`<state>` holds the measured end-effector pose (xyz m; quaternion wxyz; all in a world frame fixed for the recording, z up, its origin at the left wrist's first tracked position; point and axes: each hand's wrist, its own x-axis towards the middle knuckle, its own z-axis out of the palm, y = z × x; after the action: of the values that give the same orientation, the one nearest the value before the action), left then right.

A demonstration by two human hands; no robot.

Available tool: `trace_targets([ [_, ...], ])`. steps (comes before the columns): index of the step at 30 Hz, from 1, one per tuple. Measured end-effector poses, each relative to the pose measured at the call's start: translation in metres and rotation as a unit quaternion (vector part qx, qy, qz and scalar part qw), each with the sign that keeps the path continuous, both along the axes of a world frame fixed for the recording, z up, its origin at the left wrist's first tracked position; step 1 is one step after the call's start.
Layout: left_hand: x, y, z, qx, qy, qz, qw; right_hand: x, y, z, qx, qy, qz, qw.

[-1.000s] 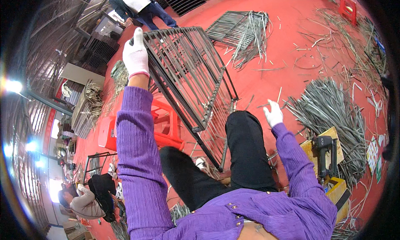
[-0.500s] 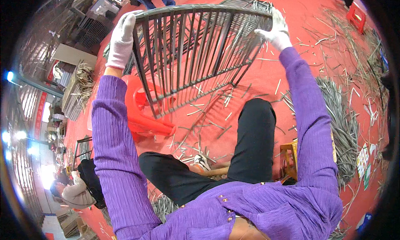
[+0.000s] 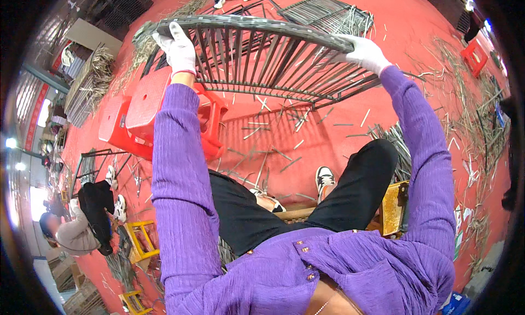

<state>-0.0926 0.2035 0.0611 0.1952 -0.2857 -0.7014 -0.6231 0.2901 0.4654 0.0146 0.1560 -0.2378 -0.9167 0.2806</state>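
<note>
Head view; slatted frame (image 3: pixel 257 23) between hands (image 3: pixel 181 51) (image 3: pixel 365 54)

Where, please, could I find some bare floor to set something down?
Mostly bare floor lies between the far slatted panel and the loose strands at right; a small patch shows just ahead of the right shoe. Cut strips crowd the floor below the held frame; red stools stand at left.

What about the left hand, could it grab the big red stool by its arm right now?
Probably not: the left hand is busy gripping the rim of the slatted frame. The red stool looks close, though, so a free hand might reach it.
</note>
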Motion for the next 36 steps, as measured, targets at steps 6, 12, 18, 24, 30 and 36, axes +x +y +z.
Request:
trace_targets([
  [6, -0.022, -0.029, -0.003, -0.137, 0.057, -0.148, 0.978, 0.002, -0.057, 0.015, 0.025, -0.030, -0.113, 0.993],
  [12, 0.080, -0.020, -0.073, -0.160, 0.085, -0.284, 0.941, -0.061, -0.074, 0.025, -0.041, 0.008, -0.073, 0.996],
  [18, 0.252, -0.075, -0.129, -0.208, 0.102, -0.413, 0.881, -0.145, -0.096, -0.005, -0.116, -0.065, -0.043, 0.990],
  [24, 0.294, -0.077, -0.156, -0.075, 0.076, -0.184, 0.977, -0.153, -0.149, -0.017, -0.390, 0.121, 0.042, 0.912],
  [30, 0.255, -0.096, -0.143, -0.119, 0.087, -0.231, 0.962, -0.049, -0.219, -0.058, -0.554, 0.256, 0.091, 0.787],
  [36, 0.231, -0.072, -0.114, -0.100, 0.279, -0.186, 0.937, -0.001, -0.319, -0.072, -0.350, 0.314, -0.082, 0.879],
])
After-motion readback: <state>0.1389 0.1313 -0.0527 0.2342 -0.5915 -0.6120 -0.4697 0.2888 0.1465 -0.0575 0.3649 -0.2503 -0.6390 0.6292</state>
